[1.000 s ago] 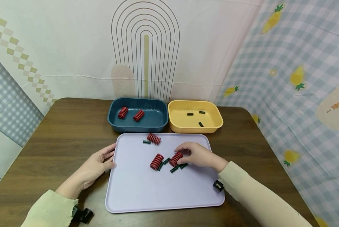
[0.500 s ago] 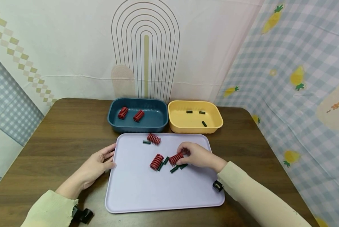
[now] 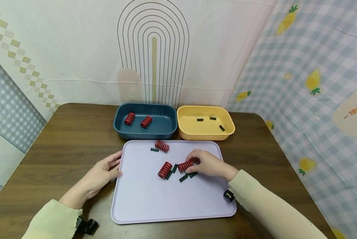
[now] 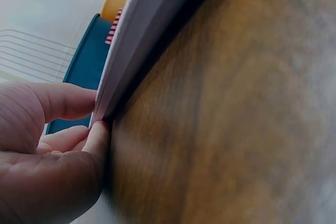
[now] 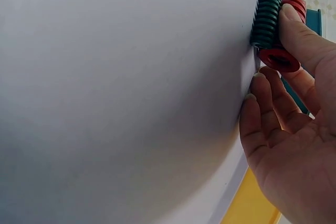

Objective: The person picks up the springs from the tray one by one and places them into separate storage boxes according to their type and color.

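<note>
My right hand (image 3: pixel 206 163) pinches a red coil spring (image 3: pixel 185 166) between thumb and fingers, low over the lilac tray (image 3: pixel 166 202). Small green springs (image 3: pixel 183 178) lie close beside that spring; one green spring (image 5: pixel 266 20) shows near the thumb in the right wrist view. To the left, another red spring (image 3: pixel 165 170) rests against a green one (image 3: pixel 168 175). Near the far rim is a third red spring (image 3: pixel 162 146) with a green spring (image 3: pixel 154 149) beside it. My left hand (image 3: pixel 102 172) grips the tray's left rim (image 4: pixel 107 85) between thumb and fingers.
Behind the tray stand a dark blue bin (image 3: pixel 145 136) with two red springs (image 3: pixel 129 118) and a yellow bin (image 3: pixel 202 136) with three green springs (image 3: pixel 222 127). All rest on a brown wooden table (image 3: pixel 82 132), with a patterned cloth (image 3: pixel 91 49) behind.
The red spring in my right hand has turned to lie flatter. One green spring in the yellow bin has rolled right. The left hand stays put.
</note>
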{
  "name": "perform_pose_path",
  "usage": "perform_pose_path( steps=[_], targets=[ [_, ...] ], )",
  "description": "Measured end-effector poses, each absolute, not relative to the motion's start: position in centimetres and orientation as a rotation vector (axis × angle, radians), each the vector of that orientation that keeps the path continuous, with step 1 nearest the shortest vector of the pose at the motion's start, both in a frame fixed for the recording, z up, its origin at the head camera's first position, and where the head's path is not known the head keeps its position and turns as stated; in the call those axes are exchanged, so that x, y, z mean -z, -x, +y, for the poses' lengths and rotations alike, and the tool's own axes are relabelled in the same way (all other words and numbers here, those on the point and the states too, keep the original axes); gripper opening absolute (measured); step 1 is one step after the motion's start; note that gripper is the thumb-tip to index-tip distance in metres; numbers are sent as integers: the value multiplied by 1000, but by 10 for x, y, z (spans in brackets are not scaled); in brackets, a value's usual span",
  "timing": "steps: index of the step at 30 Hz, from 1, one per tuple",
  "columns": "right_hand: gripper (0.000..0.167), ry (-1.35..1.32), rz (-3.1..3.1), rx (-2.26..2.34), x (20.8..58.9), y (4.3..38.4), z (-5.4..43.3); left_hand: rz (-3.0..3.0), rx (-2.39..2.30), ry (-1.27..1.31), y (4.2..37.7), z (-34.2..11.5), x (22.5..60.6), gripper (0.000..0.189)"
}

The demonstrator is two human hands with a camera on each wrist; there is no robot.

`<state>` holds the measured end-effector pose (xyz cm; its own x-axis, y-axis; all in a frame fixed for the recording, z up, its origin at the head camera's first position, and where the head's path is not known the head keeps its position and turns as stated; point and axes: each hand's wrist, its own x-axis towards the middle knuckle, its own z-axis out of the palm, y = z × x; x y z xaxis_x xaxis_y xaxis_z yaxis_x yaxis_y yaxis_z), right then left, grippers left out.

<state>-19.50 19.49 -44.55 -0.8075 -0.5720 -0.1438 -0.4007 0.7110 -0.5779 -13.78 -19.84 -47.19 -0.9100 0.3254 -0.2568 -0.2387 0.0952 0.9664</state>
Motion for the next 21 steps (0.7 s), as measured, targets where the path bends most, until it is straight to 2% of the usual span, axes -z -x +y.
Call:
perform_pose_path(
  steps=[14, 21],
  targets=[
    [22, 763, 2659, 853, 440, 199, 199, 1983, -1866, -99, 138, -199, 472, 76],
    [29, 663, 2759, 967, 434, 203, 194, 1986, -1865, -106, 138, -199, 473, 76]
  ],
)
